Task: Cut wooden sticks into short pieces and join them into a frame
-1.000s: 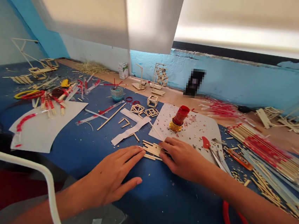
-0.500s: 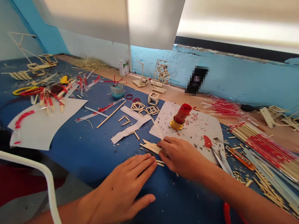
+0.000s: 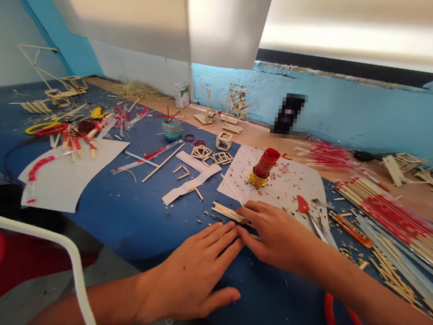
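Observation:
On the blue table (image 3: pixel 138 216), a small bundle of pale wooden sticks (image 3: pixel 227 211) lies side by side near the middle. My right hand (image 3: pixel 271 234) is closed around the right end of these sticks, its fingertips curled over them. Flat beside their near side rests my left hand (image 3: pixel 198 268), fingers stretched out, its fingertips meeting the right hand's fingers. Just beyond the sticks, one thin stick (image 3: pixel 232 189) slants against the edge of a white sheet (image 3: pixel 234 172). Part of the bundle is hidden under the right hand.
A red candle (image 3: pixel 266 162) in a gold holder stands on the sheet. Right of it are scissors (image 3: pixel 303 205), an orange cutter (image 3: pixel 351 230) and packed sticks (image 3: pixel 388 212). Small stick frames (image 3: pixel 201 153), a glass jar (image 3: pixel 171 129) and paper strips (image 3: pixel 191 183) lie farther back.
My left hand has shifted right and touches the right hand's fingers. The stick bundle has slid slightly right, and the view has moved a little.

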A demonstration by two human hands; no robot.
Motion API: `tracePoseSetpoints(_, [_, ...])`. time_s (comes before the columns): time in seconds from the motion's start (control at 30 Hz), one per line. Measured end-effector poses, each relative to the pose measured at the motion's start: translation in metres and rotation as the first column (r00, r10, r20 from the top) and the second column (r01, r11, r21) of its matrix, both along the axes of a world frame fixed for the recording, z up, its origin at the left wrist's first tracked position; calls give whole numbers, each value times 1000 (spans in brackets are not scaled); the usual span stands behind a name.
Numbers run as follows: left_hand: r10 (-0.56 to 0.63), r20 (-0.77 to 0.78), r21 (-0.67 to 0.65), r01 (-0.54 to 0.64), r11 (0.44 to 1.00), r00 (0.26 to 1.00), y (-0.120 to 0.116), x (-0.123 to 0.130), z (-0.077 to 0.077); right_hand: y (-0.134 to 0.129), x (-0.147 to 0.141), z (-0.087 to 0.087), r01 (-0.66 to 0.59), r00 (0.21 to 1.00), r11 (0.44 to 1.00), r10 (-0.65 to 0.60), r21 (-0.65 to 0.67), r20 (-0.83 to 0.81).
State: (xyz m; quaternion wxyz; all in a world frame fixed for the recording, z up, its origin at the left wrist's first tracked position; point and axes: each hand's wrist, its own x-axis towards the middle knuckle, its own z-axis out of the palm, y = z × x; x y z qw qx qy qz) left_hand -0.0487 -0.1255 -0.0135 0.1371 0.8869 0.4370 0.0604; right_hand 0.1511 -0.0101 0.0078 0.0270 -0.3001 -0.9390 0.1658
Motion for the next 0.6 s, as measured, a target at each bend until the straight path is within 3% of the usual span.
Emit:
tracePoseSetpoints(0.1, [-43,-10,-11,43,999,999,5,-7,3,-4,-2,-2,-7,1000,1000,7,18,8])
tracePoseSetpoints(0.2, [-58,1,-7,58,998,998,10,-10,7,-6,-1,-11,-69,998,989,69,130,6])
tracePoseSetpoints(0.37, [-29,58,-19,30,999,998,18,-17,13,-10,-1,-26,-241,970,915,226,323,84])
tracePoseSetpoints(0.6, [19,-9,17,-19,1000,1000,11,-62,8,-17,-8,-31,-130,992,957,124,259,36])
